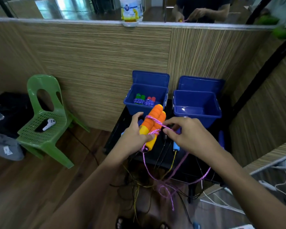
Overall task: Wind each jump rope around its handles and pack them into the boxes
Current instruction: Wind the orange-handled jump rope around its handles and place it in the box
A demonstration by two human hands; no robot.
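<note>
Behind, two open blue plastic boxes sit on the dark worktop (155,156): the left box (130,103) holds two wound ropes, the right box (196,111) none. Nearer, the left hand (135,134) grips the paired orange foam handles (153,123), long axis pointing toward the left box. Right-hand fingers (168,125) pinch the pink braided rope (155,120) just right of the handles. No writing is legible.

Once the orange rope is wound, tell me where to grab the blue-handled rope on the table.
Take the blue handle around its foam middle, coming from above with the right hand. It lies flat on the black table, its yellow cord trailing over the near edge, so the far end looks clear.
</note>
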